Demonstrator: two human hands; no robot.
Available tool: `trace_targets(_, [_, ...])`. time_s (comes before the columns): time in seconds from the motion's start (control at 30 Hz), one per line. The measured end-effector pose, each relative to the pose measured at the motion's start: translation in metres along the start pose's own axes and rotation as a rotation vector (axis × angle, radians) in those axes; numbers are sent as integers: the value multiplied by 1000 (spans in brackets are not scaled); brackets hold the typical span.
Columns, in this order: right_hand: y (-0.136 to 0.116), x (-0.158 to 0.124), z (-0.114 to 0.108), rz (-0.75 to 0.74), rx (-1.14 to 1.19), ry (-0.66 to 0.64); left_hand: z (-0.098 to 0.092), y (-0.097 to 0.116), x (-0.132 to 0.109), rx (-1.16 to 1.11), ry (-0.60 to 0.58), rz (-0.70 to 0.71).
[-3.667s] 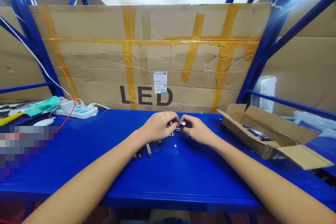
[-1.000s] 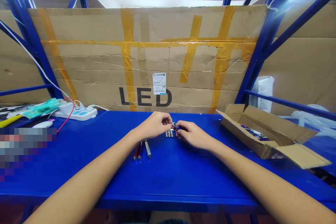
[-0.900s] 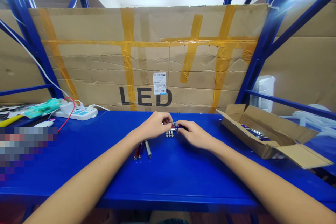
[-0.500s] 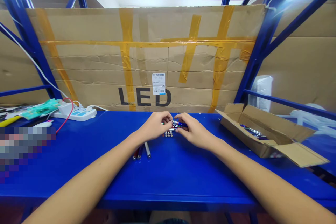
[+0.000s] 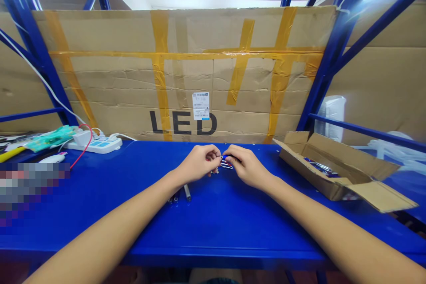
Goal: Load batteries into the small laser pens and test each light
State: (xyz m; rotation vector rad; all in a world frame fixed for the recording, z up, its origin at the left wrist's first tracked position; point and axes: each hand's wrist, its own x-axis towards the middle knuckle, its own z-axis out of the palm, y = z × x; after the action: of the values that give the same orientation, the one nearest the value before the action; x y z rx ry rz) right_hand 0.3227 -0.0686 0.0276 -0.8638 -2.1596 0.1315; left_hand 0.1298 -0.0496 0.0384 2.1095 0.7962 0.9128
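Observation:
My right hand (image 5: 245, 163) is closed around a slim blue metal penlight (image 5: 227, 157), held level just above the table. At its silver end, the fingertips of my left hand (image 5: 202, 162) are pinched together; whether a small part sits between them is too small to see. Below and between the hands lie more slim tubes with silver clips (image 5: 226, 165) and small shiny round pieces (image 5: 216, 170), partly covered by my left fingers. Near my left forearm, a silver tube (image 5: 188, 192) and darker tubes (image 5: 175, 197) rest on the blue table (image 5: 213, 222).
An open cardboard box (image 5: 336, 188) with several similar tubes (image 5: 321, 167) stands at the right. A white power strip (image 5: 100, 143) with plugs and cables is at the back left. Behind the table stands a large taped cardboard sheet (image 5: 133, 84) between blue posts (image 5: 328, 71).
My hands have turned and drawn closer together at the penlight's end. My left hand has dropped slightly and now covers more of the small round pieces.

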Motion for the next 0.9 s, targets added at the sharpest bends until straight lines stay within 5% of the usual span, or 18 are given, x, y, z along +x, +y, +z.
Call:
trace_targets(0.37, [-5, -2, 1, -25, 21, 100, -9, 8, 0, 66, -24, 70])
trace_targets(0.63, [-11, -1, -3, -22, -11, 9, -9, 8, 0, 292, -8, 197])
trace_targets(0.9, [-13, -3, -2, -34, -4, 88, -14, 18, 1, 226, -53, 165])
